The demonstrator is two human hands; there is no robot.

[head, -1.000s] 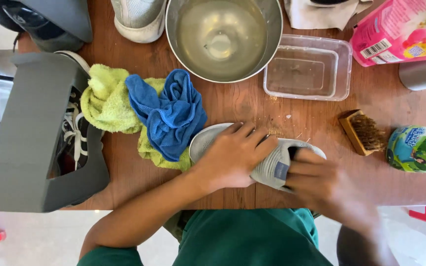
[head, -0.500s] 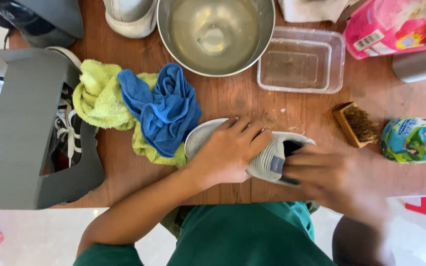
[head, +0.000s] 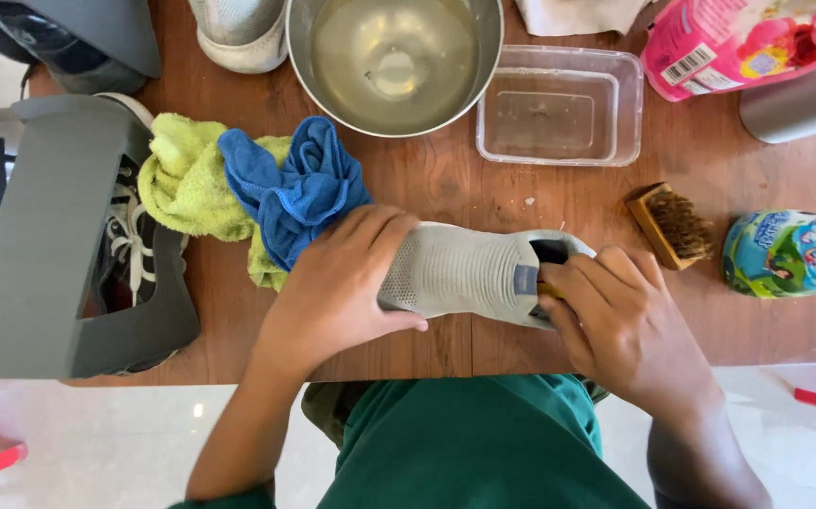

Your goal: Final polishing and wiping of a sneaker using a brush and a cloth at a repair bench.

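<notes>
One grey shoe lies on its side near the table's front edge, pinned under the left hand so the right hand, fingers closed at its heel opening, can work there. Two cloths, one bowl, one tub, one brush.

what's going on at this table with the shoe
A person holds a grey shoe on its side on a wooden table. The left hand presses down on the toe end, while the right hand works at the heel opening, with something yellow just showing under its fingers. Around it lie a blue cloth, a yellow-green cloth, a metal bowl of water, a clear tub and a scrub brush.
</notes>
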